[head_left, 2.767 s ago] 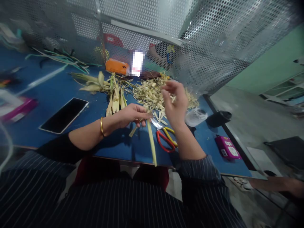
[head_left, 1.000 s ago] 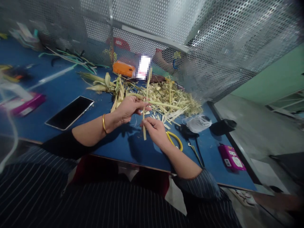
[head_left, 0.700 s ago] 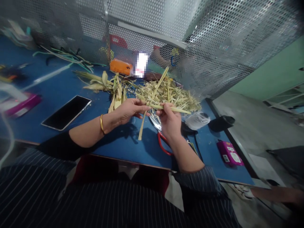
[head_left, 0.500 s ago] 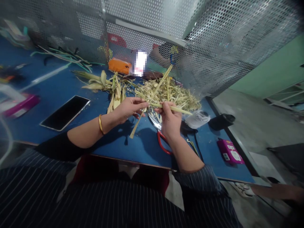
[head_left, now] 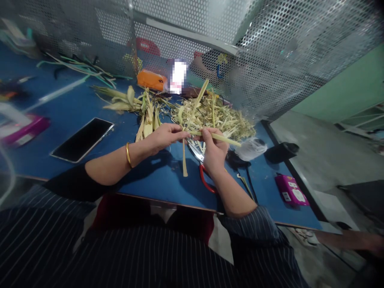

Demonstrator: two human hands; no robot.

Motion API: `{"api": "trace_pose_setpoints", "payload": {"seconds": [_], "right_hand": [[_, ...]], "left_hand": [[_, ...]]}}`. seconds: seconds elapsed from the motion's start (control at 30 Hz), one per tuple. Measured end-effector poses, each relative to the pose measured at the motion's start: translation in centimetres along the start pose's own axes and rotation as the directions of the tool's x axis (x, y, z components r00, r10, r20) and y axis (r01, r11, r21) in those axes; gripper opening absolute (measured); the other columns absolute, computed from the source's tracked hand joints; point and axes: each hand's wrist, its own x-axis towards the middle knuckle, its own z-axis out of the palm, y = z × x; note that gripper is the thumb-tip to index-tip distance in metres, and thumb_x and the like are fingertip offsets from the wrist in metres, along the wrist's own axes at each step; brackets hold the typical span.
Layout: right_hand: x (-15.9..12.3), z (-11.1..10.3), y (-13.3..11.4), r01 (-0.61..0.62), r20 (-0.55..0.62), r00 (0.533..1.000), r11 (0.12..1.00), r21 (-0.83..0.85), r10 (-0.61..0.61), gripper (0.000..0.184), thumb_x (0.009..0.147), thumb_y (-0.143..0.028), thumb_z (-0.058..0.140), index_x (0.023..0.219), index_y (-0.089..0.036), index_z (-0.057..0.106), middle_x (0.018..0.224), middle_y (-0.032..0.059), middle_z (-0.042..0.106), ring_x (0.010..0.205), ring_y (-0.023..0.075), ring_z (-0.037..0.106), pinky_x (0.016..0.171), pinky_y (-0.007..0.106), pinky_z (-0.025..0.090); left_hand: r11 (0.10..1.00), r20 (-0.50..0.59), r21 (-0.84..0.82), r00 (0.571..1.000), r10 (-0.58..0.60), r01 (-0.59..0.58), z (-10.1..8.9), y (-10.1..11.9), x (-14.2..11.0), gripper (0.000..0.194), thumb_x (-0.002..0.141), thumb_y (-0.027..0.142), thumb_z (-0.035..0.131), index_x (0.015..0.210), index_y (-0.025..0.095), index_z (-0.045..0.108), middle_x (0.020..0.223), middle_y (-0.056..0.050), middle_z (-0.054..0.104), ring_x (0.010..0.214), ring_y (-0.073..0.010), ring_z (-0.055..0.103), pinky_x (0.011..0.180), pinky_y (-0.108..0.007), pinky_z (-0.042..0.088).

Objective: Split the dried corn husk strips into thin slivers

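Note:
Pale green-yellow corn husk strips (head_left: 226, 139) cross between my two hands above the blue table. My left hand (head_left: 168, 138), with a gold bangle at its wrist, pinches them where they meet. One strip end hangs down below its fingertips, and another points up and away. My right hand (head_left: 214, 150) grips the strip that runs out to the right, thumb on top. Beneath that hand lies a pair of scissors with red handles (head_left: 205, 182), partly hidden by it. A heap of husk scraps (head_left: 222, 112) spreads just behind both hands.
Corn husks (head_left: 147, 120) lie behind my left hand, and a phone (head_left: 82, 140) is at left. An orange packet (head_left: 151, 81) stands near the perforated metal screen (head_left: 186, 38). At right are white twine (head_left: 251, 149), a black cylinder (head_left: 282, 152) and a magenta pack (head_left: 291, 190).
The hanging strip end has swung from slanting left to nearly straight down. The upward strip has tilted a little to the left. Both hands keep their hold.

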Motion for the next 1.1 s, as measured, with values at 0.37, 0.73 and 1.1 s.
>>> {"api": "trace_pose_setpoints", "payload": {"seconds": [0.37, 0.73, 1.1], "right_hand": [[0.0, 0.0, -0.1, 0.052, 0.121, 0.992, 0.994, -0.097, -0.040, 0.025, 0.088, -0.036, 0.058, 0.068, -0.022, 0.058, 0.054, -0.0038, 0.055, 0.055, 0.0115, 0.050, 0.064, 0.028, 0.043], [0.4, -0.1, 0.5, -0.339, 0.108, 0.941, 0.907, 0.252, 0.321, 0.025, 0.078, -0.045, 0.068, 0.077, -0.021, 0.063, 0.059, -0.0042, 0.060, 0.052, 0.0085, 0.054, 0.056, 0.023, 0.046], [0.7, -1.3, -1.2, -0.151, 0.110, 0.984, 0.986, 0.072, 0.143, 0.033, 0.074, -0.053, 0.072, 0.080, -0.021, 0.067, 0.064, -0.0049, 0.057, 0.054, 0.0063, 0.052, 0.056, 0.021, 0.045]], "left_hand": [[0.893, -0.003, -0.413, 0.980, -0.199, 0.180, 0.4, -0.4, 0.5, 0.019, 0.074, 0.022, 0.079, 0.078, 0.010, 0.065, 0.062, 0.001, 0.061, 0.047, -0.0055, 0.055, 0.049, -0.019, 0.044], [0.869, -0.044, -0.479, 0.986, -0.163, 0.122, 0.0, -0.2, 0.9, 0.012, 0.084, 0.018, 0.066, 0.076, 0.010, 0.067, 0.059, 0.002, 0.054, 0.045, -0.0017, 0.044, 0.040, -0.014, 0.029], [0.935, 0.058, -0.319, 0.988, -0.143, 0.154, 0.1, -0.2, 0.3, 0.021, 0.087, 0.028, 0.060, 0.075, 0.012, 0.065, 0.059, 0.004, 0.044, 0.041, -0.0021, 0.022, 0.040, -0.021, 0.010]]}}
